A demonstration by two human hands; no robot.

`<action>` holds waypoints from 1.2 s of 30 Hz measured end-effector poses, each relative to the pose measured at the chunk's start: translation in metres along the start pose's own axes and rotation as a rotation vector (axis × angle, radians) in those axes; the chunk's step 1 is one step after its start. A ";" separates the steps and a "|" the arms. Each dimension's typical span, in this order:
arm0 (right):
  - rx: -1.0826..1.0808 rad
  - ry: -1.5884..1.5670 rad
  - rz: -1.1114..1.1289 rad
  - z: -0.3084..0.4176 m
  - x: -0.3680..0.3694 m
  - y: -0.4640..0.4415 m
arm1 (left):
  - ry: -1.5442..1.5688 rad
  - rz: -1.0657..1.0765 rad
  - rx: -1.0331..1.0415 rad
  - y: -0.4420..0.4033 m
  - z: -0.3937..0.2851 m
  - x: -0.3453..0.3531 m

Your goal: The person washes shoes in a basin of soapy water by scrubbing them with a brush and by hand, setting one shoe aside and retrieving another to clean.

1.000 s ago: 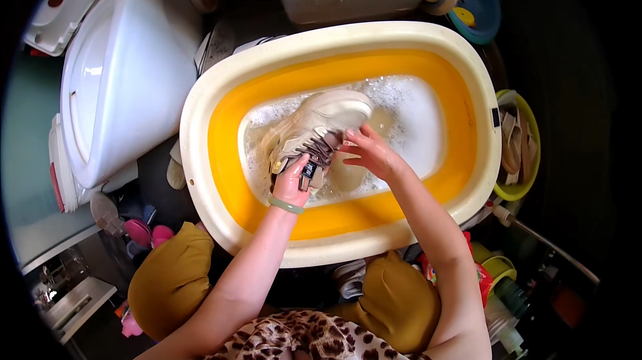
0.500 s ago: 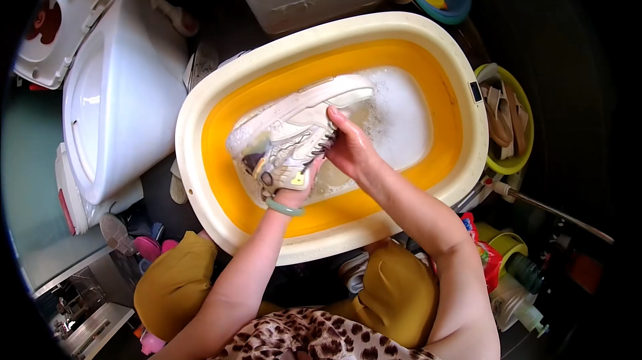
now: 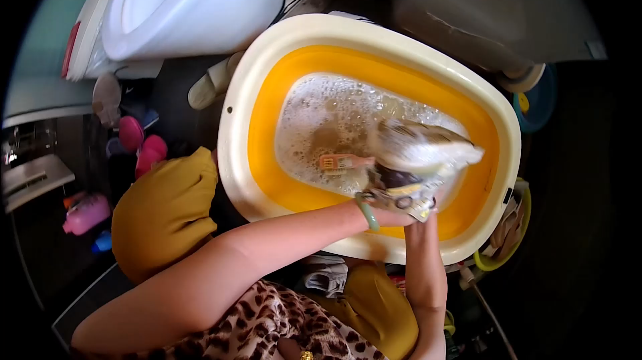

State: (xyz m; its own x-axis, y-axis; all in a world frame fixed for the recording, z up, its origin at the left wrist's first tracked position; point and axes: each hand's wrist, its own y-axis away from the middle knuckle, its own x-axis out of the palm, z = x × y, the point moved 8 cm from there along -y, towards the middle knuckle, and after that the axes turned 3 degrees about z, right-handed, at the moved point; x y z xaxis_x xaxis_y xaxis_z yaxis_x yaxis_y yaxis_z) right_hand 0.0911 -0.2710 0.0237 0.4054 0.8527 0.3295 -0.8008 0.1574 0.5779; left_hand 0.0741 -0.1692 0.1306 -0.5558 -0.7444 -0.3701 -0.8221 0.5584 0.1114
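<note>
A wet pale sneaker (image 3: 424,152), blurred by motion, is tilted over the right half of a cream basin (image 3: 234,152) with a yellow inner wall. My left hand (image 3: 394,216), below a green bangle, is at the near side of the shoe, its fingers hidden behind it. My right hand (image 3: 428,213) is at the same side of the shoe, mostly covered by it, so its fingers cannot be made out. An orange-pink brush (image 3: 344,162) lies in the foamy water left of the shoe.
A white toilet (image 3: 194,12) stands at the upper left, with a slipper (image 3: 210,82) beneath it. A grey container (image 3: 495,5) is beyond the basin. On the right are a green tub (image 3: 525,226) of shoes and a blue basin (image 3: 545,102). Pink bottle (image 3: 90,213) lower left.
The view has turned and the basin appears farther right. The shoe has swung to the basin's right side with both hands, and the brush in the foam has come into view.
</note>
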 end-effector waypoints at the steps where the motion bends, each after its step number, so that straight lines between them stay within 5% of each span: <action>1: 0.013 0.006 -0.013 0.001 -0.006 -0.002 | 0.052 -0.073 0.084 0.001 -0.005 -0.002; 14: 0.129 -0.145 -0.026 -0.008 -0.024 -0.011 | 0.438 0.059 0.026 0.007 0.002 0.017; 15: 0.151 -0.198 -0.007 -0.011 -0.016 -0.012 | 0.324 -0.110 0.107 0.001 0.010 0.018; 19: 0.313 -0.472 0.098 -0.037 0.041 -0.002 | 0.451 -0.015 -0.103 0.023 0.035 0.025; 21: 0.337 -0.463 0.131 -0.052 0.073 0.001 | 0.156 -0.135 -0.279 0.035 0.035 -0.015; 23: 0.212 -0.161 0.132 -0.060 0.089 -0.008 | 0.009 -0.533 -0.457 0.054 0.073 -0.037; 26: 0.468 0.476 0.327 -0.080 0.076 -0.020 | 0.833 -0.641 -0.697 0.076 0.130 -0.068; 27: 0.358 0.564 0.350 -0.075 0.064 -0.036 | 1.073 -0.750 -0.697 0.083 0.146 -0.074; 35: -0.326 0.534 -0.101 -0.026 -0.039 -0.109 | 1.423 -0.832 -0.536 0.083 0.172 -0.097; 36: -0.088 0.338 -0.041 -0.077 -0.050 -0.125 | 1.443 -0.821 -0.562 0.081 0.172 -0.097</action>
State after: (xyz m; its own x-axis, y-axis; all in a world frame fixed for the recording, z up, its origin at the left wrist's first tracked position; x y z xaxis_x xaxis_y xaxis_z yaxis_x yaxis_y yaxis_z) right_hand 0.1364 -0.2951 -0.1225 0.2813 0.9591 0.0327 -0.8277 0.2253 0.5139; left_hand 0.0830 0.0117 0.0168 0.5896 -0.6188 0.5191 -0.6875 -0.0473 0.7246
